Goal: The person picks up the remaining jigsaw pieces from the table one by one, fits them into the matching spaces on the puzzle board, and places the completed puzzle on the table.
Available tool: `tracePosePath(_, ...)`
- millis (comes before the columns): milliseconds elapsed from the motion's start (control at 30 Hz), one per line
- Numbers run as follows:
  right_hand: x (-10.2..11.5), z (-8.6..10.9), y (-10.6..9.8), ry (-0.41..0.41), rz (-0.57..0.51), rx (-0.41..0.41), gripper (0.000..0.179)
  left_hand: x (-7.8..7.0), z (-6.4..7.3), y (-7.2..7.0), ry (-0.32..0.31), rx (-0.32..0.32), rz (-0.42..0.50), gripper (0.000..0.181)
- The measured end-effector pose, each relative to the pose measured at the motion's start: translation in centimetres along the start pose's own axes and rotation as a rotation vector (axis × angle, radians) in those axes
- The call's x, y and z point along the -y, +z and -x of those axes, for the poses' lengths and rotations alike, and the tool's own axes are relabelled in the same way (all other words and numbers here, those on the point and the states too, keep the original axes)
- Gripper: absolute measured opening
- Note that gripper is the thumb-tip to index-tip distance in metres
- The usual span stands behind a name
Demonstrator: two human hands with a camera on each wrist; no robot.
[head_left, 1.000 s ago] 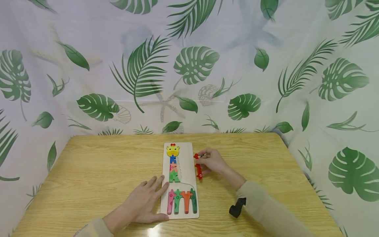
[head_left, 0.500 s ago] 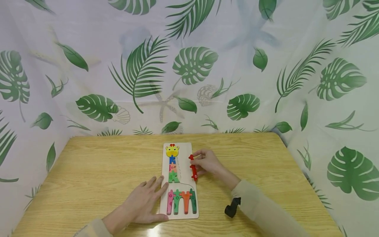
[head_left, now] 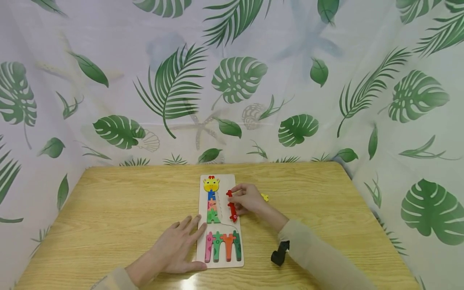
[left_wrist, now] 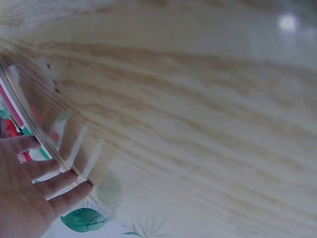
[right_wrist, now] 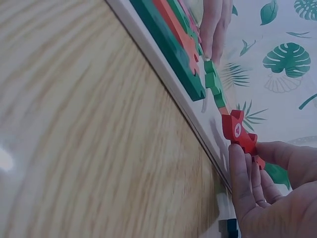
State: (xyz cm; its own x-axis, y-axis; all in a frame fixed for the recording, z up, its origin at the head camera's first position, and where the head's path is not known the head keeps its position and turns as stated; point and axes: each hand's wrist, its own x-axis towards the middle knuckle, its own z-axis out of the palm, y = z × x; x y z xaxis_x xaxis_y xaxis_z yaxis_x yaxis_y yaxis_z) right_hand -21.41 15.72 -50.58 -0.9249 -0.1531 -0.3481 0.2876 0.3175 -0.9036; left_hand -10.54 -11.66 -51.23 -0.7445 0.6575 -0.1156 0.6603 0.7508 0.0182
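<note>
A pale wooden giraffe puzzle board (head_left: 227,182) lies upright before me on the table. It holds the yellow head piece (head_left: 211,185), the blue, salmon and green neck pieces (head_left: 212,216) and several leg pieces (head_left: 228,245). My left hand (head_left: 177,246) rests with spread, straight fingers on the table and the board's left edge. Between thumb and fingers, my right hand (head_left: 248,198) pinches a long red puzzle piece (head_left: 233,212) over the board's right side. In the right wrist view this red piece (right_wrist: 238,128) appears raised off the board, a round mark on its end.
Behind my right hand, a small yellow piece (head_left: 265,197) lies on the wooden table (head_left: 145,193). In the right wrist view a dark blue-green piece (right_wrist: 232,227) sits near the bottom. A black device (head_left: 280,253) hangs at my right cuff. Leaf-printed cloth surrounds the table.
My right hand has moved left with the red piece, from beside the board to over its right side. The yellow piece has come into sight behind it. My left hand has stayed put.
</note>
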Motion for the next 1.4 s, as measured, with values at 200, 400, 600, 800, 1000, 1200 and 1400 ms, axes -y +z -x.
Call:
tracePosePath(200,0.1,-0.4,0.4,-0.003,0.002,0.016,0.035,0.1,0.0,0.0,-0.005,0.013,-0.005,0.110)
tracePosePath(400,0.1,-0.7,0.8,-0.011,0.025,0.008,0.034,0.1,0.0,0.1,-0.004,0.015,-0.007,0.111)
tracePosePath(600,0.2,-1.1,1.2,0.000,0.026,0.001,0.034,0.0,0.0,-0.1,-0.006,0.015,-0.014,0.112)
tracePosePath(800,0.2,-1.3,1.6,-0.005,0.028,0.010,0.032,0.0,0.0,-0.1,-0.003,0.012,-0.015,0.112)
tracePosePath(1000,0.1,-1.5,1.8,0.002,0.021,0.003,0.031,0.0,0.0,-0.1,-0.002,0.015,-0.019,0.111)
tracePosePath(1200,0.6,-1.4,2.2,0.002,0.045,0.003,0.033,0.0,0.1,0.0,0.001,0.005,-0.019,0.111)
tracePosePath(1400,0.9,-1.6,2.5,0.007,0.070,-0.001,0.033,0.0,0.0,0.1,-0.001,0.004,-0.035,0.110)
